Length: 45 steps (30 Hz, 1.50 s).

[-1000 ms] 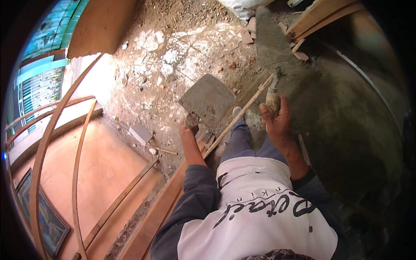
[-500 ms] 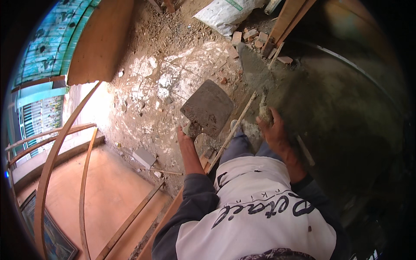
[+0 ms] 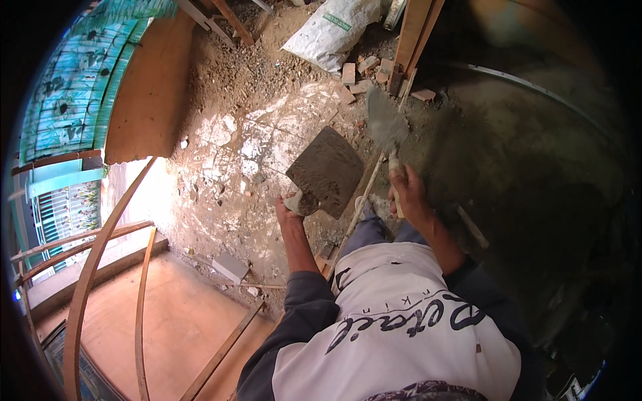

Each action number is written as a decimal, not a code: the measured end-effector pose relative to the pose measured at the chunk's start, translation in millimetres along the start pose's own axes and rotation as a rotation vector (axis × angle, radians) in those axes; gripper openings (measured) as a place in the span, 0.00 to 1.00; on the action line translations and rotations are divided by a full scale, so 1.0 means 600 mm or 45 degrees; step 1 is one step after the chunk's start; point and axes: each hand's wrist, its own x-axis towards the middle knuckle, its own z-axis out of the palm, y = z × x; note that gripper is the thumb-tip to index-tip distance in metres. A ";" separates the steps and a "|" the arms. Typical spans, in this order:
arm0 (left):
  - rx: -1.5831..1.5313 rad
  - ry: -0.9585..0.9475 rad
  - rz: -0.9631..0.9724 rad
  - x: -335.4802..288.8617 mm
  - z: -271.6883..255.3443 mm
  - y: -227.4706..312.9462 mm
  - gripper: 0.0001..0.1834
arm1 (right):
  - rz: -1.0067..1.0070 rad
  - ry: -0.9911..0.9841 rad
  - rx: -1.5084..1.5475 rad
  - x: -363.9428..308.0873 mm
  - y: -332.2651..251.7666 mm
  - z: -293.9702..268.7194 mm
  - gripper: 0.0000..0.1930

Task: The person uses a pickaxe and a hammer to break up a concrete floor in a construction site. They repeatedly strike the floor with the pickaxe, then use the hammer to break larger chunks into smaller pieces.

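Note:
My left hand (image 3: 289, 207) is closed round the handle of a square plasterer's hawk (image 3: 328, 170). Its flat grey-brown plate is smeared with mortar, with a thicker patch near the handle. In my right hand (image 3: 409, 194) is a pointing trowel (image 3: 388, 120), gripped by its pale handle. The trowel's pointed grey blade is coated in mortar and aims away from me. Hawk and trowel are apart, the blade lying beyond and to the right of the plate. Both are held above the ground in front of my legs.
A white sack (image 3: 332, 33) lies at the far side, with several broken bricks (image 3: 368, 65) beside wooden posts (image 3: 416, 33). A thin wooden strip (image 3: 364, 194) runs past my feet. A pale block (image 3: 231, 267) sits on the rubble floor (image 3: 224, 154). Long timbers (image 3: 100, 257) slant across the left.
The trowel has swung slightly left and turned in my right hand, which has risen a little. The hawk has shifted slightly right and tilted. The whole view has also shifted.

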 end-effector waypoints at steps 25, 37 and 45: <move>-0.017 0.373 -0.014 -0.070 -0.013 -0.041 0.28 | -0.082 -0.080 -0.522 0.085 0.055 0.048 0.28; 0.005 0.207 -0.105 -0.010 -0.053 -0.027 0.32 | 0.086 -0.324 -0.055 0.054 0.059 0.060 0.25; 0.050 0.128 -0.066 0.024 -0.090 -0.024 0.21 | 0.233 -0.367 -0.017 0.086 0.056 0.040 0.24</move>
